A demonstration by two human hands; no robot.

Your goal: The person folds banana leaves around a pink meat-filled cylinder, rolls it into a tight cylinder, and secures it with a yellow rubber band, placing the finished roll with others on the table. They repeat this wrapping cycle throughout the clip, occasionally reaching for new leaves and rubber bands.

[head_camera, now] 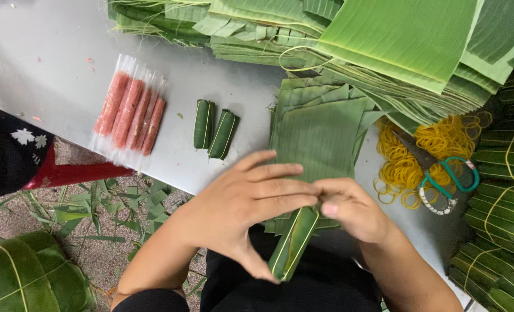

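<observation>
**Hands close on a leaf roll at the desk's near edge**

Sausages [131,111] in clear wrap lie far left on the desk [43,52], within easy reach. Right of them sit two bound rolls [215,128], set aside. At the near edge the left hand [242,199] curls around a leaf roll [294,242], fingers flat on top, seemingly to keep it tight. The right hand [352,211] pinches its upper end closed. Cut leaves [320,130] are stacked just beyond. Rubber bands [404,167] and scissors [442,173] lie right, near tied bundles [499,202].
</observation>
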